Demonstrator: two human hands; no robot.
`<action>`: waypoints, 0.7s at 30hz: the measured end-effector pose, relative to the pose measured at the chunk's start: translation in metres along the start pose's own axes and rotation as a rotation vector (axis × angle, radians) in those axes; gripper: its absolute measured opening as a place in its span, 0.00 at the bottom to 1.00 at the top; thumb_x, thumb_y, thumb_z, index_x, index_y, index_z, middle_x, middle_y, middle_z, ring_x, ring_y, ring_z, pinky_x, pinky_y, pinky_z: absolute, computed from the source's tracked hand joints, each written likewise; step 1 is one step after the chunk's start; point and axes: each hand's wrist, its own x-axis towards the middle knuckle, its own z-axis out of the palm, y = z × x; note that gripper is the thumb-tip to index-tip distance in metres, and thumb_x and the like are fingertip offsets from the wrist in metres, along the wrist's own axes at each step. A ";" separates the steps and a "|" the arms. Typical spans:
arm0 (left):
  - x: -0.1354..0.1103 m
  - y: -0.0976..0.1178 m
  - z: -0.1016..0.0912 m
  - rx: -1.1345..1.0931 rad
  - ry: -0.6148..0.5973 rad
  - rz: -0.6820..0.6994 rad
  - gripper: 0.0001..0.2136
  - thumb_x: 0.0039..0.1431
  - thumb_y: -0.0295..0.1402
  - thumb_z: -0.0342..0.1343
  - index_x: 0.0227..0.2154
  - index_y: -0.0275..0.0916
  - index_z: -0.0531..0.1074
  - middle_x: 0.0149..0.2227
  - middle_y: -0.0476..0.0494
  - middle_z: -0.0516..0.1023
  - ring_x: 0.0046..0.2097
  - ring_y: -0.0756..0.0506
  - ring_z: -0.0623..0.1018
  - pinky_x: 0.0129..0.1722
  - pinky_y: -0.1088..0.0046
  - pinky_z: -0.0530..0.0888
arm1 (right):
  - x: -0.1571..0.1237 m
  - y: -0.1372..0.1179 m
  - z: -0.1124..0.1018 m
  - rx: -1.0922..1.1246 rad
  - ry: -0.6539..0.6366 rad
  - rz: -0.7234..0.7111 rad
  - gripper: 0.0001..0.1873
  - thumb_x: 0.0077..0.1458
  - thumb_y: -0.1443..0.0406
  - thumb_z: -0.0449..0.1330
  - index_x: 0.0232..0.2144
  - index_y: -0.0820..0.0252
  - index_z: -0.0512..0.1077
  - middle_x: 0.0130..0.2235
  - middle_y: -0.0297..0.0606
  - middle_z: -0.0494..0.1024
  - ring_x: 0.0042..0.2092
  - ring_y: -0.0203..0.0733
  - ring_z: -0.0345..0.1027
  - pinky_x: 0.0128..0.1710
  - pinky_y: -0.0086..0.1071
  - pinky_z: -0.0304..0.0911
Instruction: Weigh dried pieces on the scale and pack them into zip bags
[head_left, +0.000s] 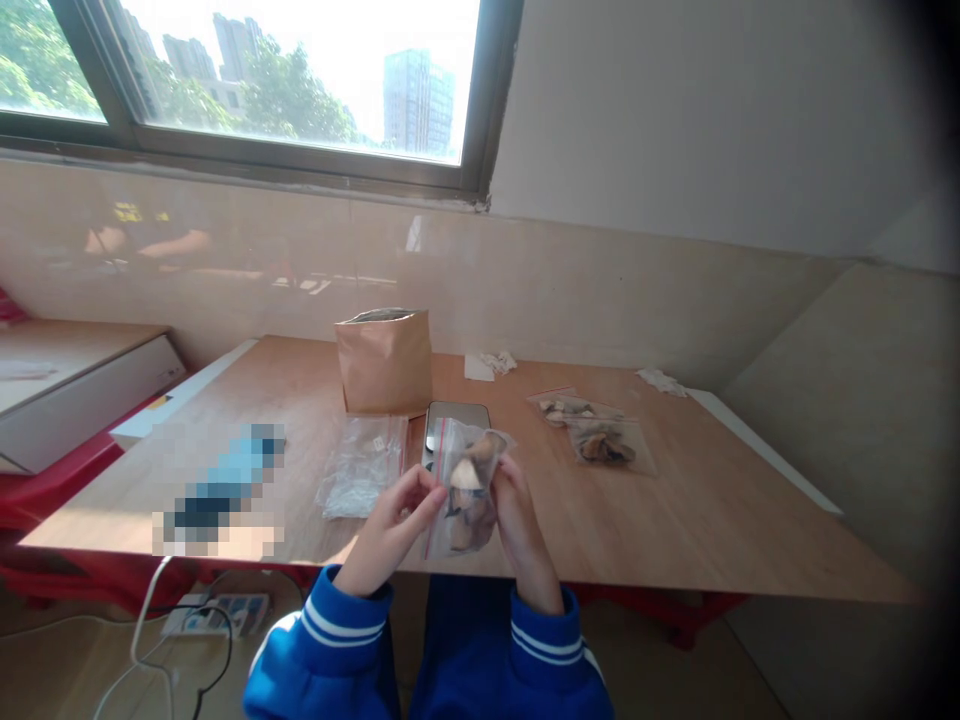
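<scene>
A clear zip bag [471, 500] with brown and tan dried pieces, which look like mushroom slices, is held upright at the table's front edge. My left hand [401, 515] is closed, thumb and finger pinching the bag by its red zip edge. On the opposite side my right hand [521, 520] grips the bag, its fingers partly hidden behind it. Just behind the bag lies a flat scale with a metal top [469, 411], partly covered. Left of my hands rests a stack of empty clear zip bags [364, 460].
An open brown paper pouch [386, 365] stands at the back. Two filled zip bags [611, 450] overlap on the right of the wooden table [675, 520]. Crumpled white tissue [495, 364] lies near the wall. A blurred blue object [232, 480] is at left, with cables below.
</scene>
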 end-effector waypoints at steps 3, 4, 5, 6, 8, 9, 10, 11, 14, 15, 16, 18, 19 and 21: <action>-0.001 -0.006 0.000 -0.058 0.050 -0.024 0.14 0.61 0.44 0.53 0.27 0.39 0.61 0.22 0.55 0.58 0.24 0.53 0.61 0.24 0.77 0.59 | 0.006 0.014 -0.002 -0.127 0.046 -0.009 0.11 0.52 0.56 0.56 0.30 0.58 0.71 0.29 0.33 0.74 0.32 0.40 0.67 0.33 0.31 0.63; 0.000 -0.007 -0.001 -0.049 0.069 -0.033 0.14 0.60 0.44 0.53 0.27 0.40 0.61 0.21 0.56 0.58 0.23 0.53 0.60 0.23 0.77 0.58 | 0.008 0.020 -0.003 -0.168 0.065 -0.014 0.11 0.52 0.57 0.55 0.29 0.58 0.70 0.29 0.34 0.74 0.32 0.40 0.66 0.33 0.31 0.62; 0.000 -0.009 -0.001 -0.037 0.080 -0.045 0.14 0.60 0.44 0.53 0.27 0.40 0.61 0.21 0.56 0.58 0.22 0.53 0.61 0.23 0.77 0.58 | 0.009 0.025 -0.004 -0.203 0.074 -0.017 0.11 0.52 0.57 0.54 0.28 0.58 0.69 0.28 0.34 0.74 0.31 0.40 0.66 0.32 0.31 0.62; 0.000 -0.010 -0.002 -0.027 0.084 -0.056 0.15 0.60 0.44 0.52 0.26 0.40 0.60 0.20 0.56 0.58 0.22 0.53 0.61 0.22 0.77 0.58 | 0.010 0.029 -0.005 -0.232 0.069 -0.018 0.11 0.53 0.57 0.54 0.28 0.59 0.69 0.28 0.34 0.73 0.31 0.40 0.65 0.32 0.31 0.62; 0.001 -0.012 -0.003 -0.015 0.089 -0.056 0.15 0.60 0.44 0.52 0.25 0.40 0.60 0.20 0.56 0.59 0.22 0.53 0.63 0.23 0.77 0.60 | 0.011 0.035 -0.007 -0.280 0.058 -0.030 0.11 0.54 0.57 0.53 0.30 0.59 0.68 0.29 0.35 0.74 0.31 0.40 0.66 0.32 0.31 0.62; 0.001 -0.013 -0.003 -0.017 0.107 -0.042 0.15 0.60 0.44 0.52 0.25 0.39 0.60 0.20 0.56 0.60 0.23 0.53 0.63 0.24 0.77 0.60 | 0.010 0.035 -0.007 -0.309 0.082 -0.052 0.12 0.55 0.57 0.53 0.33 0.58 0.68 0.30 0.36 0.74 0.32 0.40 0.67 0.33 0.32 0.63; 0.002 -0.014 -0.003 -0.023 0.133 -0.023 0.15 0.61 0.43 0.52 0.24 0.39 0.60 0.21 0.55 0.60 0.23 0.53 0.63 0.25 0.77 0.61 | 0.010 0.035 -0.006 -0.343 0.133 -0.083 0.12 0.56 0.56 0.53 0.35 0.58 0.68 0.32 0.37 0.74 0.34 0.41 0.67 0.34 0.32 0.63; 0.003 -0.015 -0.002 -0.031 0.161 -0.010 0.15 0.61 0.43 0.52 0.24 0.39 0.59 0.20 0.56 0.60 0.24 0.53 0.63 0.25 0.78 0.62 | 0.009 0.033 -0.005 -0.379 0.200 -0.119 0.13 0.56 0.56 0.53 0.38 0.58 0.67 0.35 0.38 0.74 0.35 0.42 0.67 0.36 0.33 0.63; 0.007 -0.018 0.001 -0.067 0.214 -0.056 0.16 0.61 0.45 0.51 0.25 0.40 0.59 0.19 0.56 0.60 0.21 0.53 0.63 0.22 0.78 0.62 | 0.006 0.023 0.002 -0.426 0.271 -0.181 0.14 0.59 0.54 0.52 0.37 0.57 0.65 0.36 0.38 0.73 0.36 0.41 0.67 0.37 0.32 0.62; 0.008 -0.020 0.002 -0.081 0.227 -0.078 0.16 0.60 0.46 0.51 0.25 0.40 0.58 0.18 0.57 0.60 0.20 0.53 0.63 0.21 0.78 0.62 | 0.004 0.019 0.005 -0.408 0.192 -0.164 0.14 0.59 0.52 0.51 0.34 0.57 0.64 0.33 0.36 0.71 0.34 0.39 0.66 0.35 0.31 0.62; 0.008 -0.021 0.003 -0.095 0.246 -0.089 0.17 0.60 0.47 0.51 0.25 0.40 0.59 0.18 0.57 0.61 0.20 0.53 0.63 0.20 0.78 0.62 | 0.002 0.016 0.009 -0.375 0.073 -0.133 0.16 0.60 0.51 0.51 0.31 0.56 0.63 0.30 0.33 0.69 0.31 0.38 0.64 0.33 0.30 0.61; 0.009 -0.024 0.006 -0.125 0.287 -0.084 0.18 0.59 0.49 0.52 0.25 0.40 0.60 0.19 0.56 0.61 0.20 0.53 0.64 0.21 0.78 0.63 | -0.003 0.011 0.017 -0.304 -0.197 -0.056 0.19 0.60 0.49 0.50 0.27 0.56 0.61 0.26 0.30 0.66 0.27 0.35 0.62 0.29 0.28 0.60; 0.009 -0.025 0.006 -0.144 0.304 -0.081 0.18 0.59 0.49 0.52 0.25 0.39 0.60 0.19 0.56 0.62 0.21 0.53 0.64 0.22 0.77 0.64 | -0.005 0.009 0.021 -0.280 -0.298 -0.023 0.20 0.60 0.48 0.50 0.26 0.56 0.61 0.25 0.30 0.66 0.27 0.34 0.62 0.27 0.27 0.60; 0.009 -0.028 0.008 -0.187 0.329 -0.095 0.19 0.58 0.51 0.51 0.26 0.39 0.62 0.21 0.55 0.62 0.23 0.53 0.65 0.23 0.77 0.65 | -0.009 0.008 0.026 -0.262 -0.403 0.024 0.20 0.60 0.48 0.51 0.26 0.56 0.61 0.25 0.30 0.68 0.26 0.35 0.64 0.26 0.27 0.60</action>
